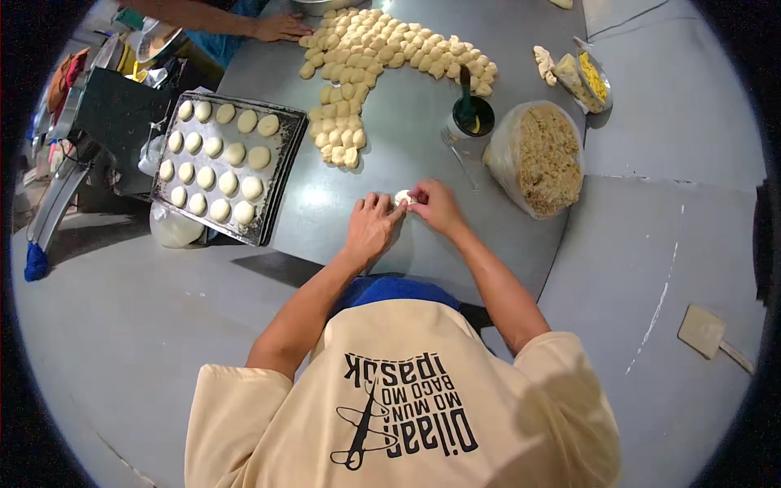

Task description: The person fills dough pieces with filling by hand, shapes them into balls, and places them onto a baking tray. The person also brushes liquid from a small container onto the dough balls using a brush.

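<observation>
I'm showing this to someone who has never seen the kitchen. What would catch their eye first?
Probably the big spread of dough pieces at the table's far end. Next, both hands, left and right, pinching one dough ball at the near edge. To the left sits a dark tray of round buns.
</observation>
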Tool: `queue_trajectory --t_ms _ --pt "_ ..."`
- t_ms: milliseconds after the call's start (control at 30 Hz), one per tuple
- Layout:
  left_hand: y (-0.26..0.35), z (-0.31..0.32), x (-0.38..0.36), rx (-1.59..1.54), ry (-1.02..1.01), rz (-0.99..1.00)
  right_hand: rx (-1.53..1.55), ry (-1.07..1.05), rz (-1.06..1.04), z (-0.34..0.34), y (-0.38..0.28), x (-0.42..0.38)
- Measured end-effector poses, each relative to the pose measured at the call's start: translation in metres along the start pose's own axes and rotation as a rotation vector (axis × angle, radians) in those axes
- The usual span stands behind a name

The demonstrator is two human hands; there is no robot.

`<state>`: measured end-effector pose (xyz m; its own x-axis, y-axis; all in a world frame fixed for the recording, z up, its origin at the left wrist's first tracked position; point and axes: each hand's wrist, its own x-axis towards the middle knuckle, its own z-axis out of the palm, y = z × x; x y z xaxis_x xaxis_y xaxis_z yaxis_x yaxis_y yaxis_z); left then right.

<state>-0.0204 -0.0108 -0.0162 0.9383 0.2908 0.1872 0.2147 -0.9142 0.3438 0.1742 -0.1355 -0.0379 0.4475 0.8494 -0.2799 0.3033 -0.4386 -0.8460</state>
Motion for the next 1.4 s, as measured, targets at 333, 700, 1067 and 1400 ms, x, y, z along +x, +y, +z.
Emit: queue_trajectory --t_ms 333,700,1067,1400 --pt "-0.029 -0.021 -0.015 -0.327 0.204 -0.404 -0.743 0.445 -0.094 0.055 -0.029 0.054" --pt "-0.076 -0.041 -0.069 -0.490 0.237 -0.630 -0.772 0.280 -0.077 0.057 0.002 0.068" --pt "-0.094 -0.055 -0.052 -0.785 0.246 -0.737 -0.523 -0.054 0.185 0.028 -0.063 -0.049" --pt "-0.147 -0.177 -0.041 -1.078 0.425 -0.789 0.848 -0.197 -0.013 0.089 -0.234 0.036"
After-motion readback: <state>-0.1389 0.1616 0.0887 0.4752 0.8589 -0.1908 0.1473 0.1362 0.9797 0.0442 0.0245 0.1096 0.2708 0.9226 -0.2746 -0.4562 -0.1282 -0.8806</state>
